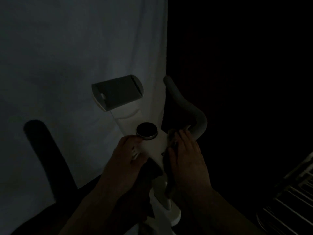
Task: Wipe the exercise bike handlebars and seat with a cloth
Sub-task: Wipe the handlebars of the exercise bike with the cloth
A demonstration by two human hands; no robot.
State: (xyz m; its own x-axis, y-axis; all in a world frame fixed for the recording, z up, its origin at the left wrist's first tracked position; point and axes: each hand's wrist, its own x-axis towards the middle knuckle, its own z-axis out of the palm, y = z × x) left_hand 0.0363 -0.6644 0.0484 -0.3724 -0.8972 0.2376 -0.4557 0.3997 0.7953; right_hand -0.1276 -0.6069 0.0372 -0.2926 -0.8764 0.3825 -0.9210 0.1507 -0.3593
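The room is very dim. At the far left of the frame a dark curved shape, possibly the bike's other handlebar or its shadow, rises against the pale wall. Just left of centre, my left forearm reaches up from the bottom edge and my left hand grips the left edge of the white exercise bike stem, fingers curled against it. Above my knuckles sits the round black knob, and higher up, at mid-frame, the tilted grey console tray. To the right of the stem, my right hand lies with fingers stretched forward, pressing a dark cloth against the stem's right side; how the thumb holds the cloth I cannot tell. The grey handlebar curves up from just beyond my fingertips. In the lower right corner stands a wire rack.
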